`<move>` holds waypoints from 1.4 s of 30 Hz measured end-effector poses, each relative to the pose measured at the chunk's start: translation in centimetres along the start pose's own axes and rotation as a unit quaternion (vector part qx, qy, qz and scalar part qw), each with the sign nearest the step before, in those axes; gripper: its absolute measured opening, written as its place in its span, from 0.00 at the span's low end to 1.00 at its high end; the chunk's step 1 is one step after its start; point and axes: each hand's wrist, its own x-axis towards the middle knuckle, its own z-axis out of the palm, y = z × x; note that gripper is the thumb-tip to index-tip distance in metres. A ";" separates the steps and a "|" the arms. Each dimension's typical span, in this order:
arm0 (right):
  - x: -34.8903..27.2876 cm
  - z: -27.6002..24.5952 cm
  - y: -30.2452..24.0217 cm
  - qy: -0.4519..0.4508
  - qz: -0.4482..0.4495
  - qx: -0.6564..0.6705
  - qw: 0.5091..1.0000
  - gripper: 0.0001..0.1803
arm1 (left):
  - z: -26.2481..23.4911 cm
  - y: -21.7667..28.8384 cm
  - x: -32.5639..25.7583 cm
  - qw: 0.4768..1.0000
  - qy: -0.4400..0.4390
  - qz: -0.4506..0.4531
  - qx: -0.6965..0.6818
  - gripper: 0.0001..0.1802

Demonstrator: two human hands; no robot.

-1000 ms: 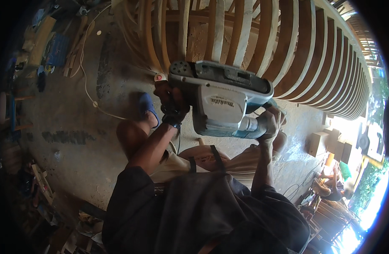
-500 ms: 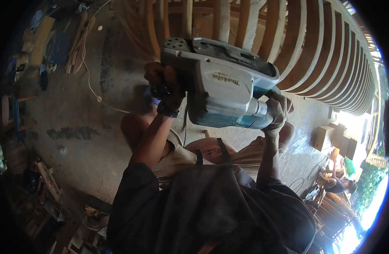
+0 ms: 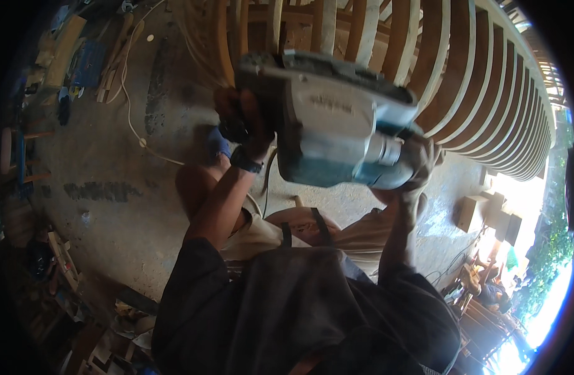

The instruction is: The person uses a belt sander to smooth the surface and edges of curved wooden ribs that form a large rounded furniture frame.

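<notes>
Sander [image 3: 327,128] gripped at left end by left hand [image 3: 254,125], held up beside near edge of slatted wooden frame [image 3: 399,40], contact unclear; right-end handle [image 3: 382,176] clasped by right hand [image 3: 423,161], presumably so weight is shared.

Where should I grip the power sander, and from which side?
Probably both ends of the power sander, from the person's side: left hand at the dark end, right hand around the rounded teal handle. Its body is wide, its dark face toward the wooden slats.

Dimly lit, with glare [image 3: 518,192] from the right
The power tool [image 3: 327,122] is blurred; toward the edges, everything is warped and darkened.
</notes>
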 end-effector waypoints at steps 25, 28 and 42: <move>-4.0 2.0 2.7 0.006 -0.008 -0.056 0.998 0.20 | 0.2 -2.1 -1.9 0.998 -0.024 0.052 -0.014 0.12; 0.9 0.1 1.9 0.013 -0.050 -0.009 0.999 0.17 | 1.2 0.6 1.6 1.000 0.006 0.020 -0.006 0.14; -2.3 0.9 1.3 -0.039 0.010 -0.012 0.999 0.17 | 0.8 -2.4 -1.6 0.999 0.004 0.005 -0.031 0.21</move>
